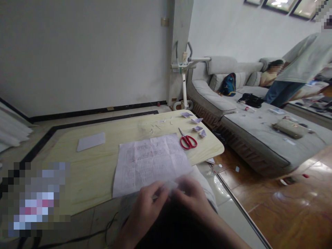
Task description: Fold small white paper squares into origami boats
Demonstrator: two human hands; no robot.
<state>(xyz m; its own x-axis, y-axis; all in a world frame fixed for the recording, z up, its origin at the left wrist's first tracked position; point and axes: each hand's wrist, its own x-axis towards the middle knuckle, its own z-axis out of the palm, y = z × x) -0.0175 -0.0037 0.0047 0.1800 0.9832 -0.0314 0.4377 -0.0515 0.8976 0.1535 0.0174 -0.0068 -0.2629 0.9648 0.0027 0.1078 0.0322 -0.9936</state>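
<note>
My left hand (145,207) and my right hand (194,197) meet at the near edge of a pale wooden table (85,173). Both pinch a small piece of white paper (171,186) between their fingertips; the piece is blurred. Just beyond my hands lies a large creased sheet of printed paper (150,160). Red-handled scissors (188,141) rest to the right of that sheet. Several small folded paper pieces (197,128) sit near the table's far right corner.
A blank white sheet (91,141) lies on the table's left. A grey sofa (259,135) with a blue backpack (228,84), a black bag and a seated person stands at right. Another person (301,65) stands by it. A white stand (184,83) is beyond the table.
</note>
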